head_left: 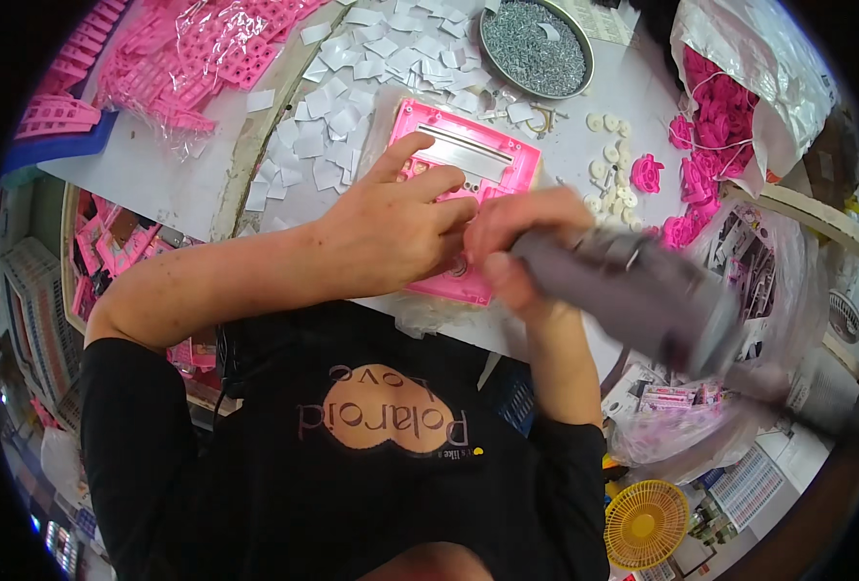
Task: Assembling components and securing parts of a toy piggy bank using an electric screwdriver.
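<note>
A pink plastic case (524,167) lies on the table in front of me, with a long silvery strip (470,158) set into its far part. My left hand (376,228) rests over the left side of the case, its index finger stretched out and the other fingers bent but apart. The left thumb is hidden. Wrapped round a grey power screwdriver (632,300) is my right hand (526,228), over the right edge of the case. The tool is smeared by motion, and its tip is hidden.
White paper pieces (328,136) are scattered beyond the case, near a round tray of small screws (536,48). Cream plastic wheels (611,165) and pink parts (700,165) lie right. Bagged pink parts (207,48) fill the far left. A yellow basket (646,524) sits below right.
</note>
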`<control>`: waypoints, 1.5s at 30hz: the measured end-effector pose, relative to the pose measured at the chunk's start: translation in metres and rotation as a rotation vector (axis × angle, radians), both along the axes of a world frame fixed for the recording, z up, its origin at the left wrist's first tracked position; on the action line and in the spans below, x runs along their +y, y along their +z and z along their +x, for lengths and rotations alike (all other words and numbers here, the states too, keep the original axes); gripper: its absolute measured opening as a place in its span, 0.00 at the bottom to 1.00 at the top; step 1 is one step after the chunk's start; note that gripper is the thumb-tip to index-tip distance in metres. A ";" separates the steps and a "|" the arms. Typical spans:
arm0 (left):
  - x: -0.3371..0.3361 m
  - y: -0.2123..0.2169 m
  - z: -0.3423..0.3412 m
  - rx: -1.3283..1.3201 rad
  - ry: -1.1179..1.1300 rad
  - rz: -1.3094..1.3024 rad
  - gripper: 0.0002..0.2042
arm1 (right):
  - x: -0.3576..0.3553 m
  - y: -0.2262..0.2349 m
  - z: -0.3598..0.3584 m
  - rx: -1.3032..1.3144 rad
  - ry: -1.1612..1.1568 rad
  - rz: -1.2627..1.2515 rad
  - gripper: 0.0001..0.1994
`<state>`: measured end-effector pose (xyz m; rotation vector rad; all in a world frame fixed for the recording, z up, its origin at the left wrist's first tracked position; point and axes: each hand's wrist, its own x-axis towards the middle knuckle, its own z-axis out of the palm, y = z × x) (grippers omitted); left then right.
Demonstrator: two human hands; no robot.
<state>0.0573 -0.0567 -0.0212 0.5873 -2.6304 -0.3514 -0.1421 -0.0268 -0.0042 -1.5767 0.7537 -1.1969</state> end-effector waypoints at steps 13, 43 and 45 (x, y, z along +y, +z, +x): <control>-0.087 0.030 0.091 -0.103 0.629 0.254 0.07 | -0.013 0.078 -0.073 0.231 -0.951 -0.302 0.35; -0.167 0.075 0.102 -0.608 0.315 0.188 0.07 | 0.032 0.039 -0.038 0.549 -0.535 -0.213 0.10; -0.159 0.045 0.137 -0.602 0.309 -0.144 0.08 | 0.026 0.041 -0.027 0.556 -0.464 -0.226 0.10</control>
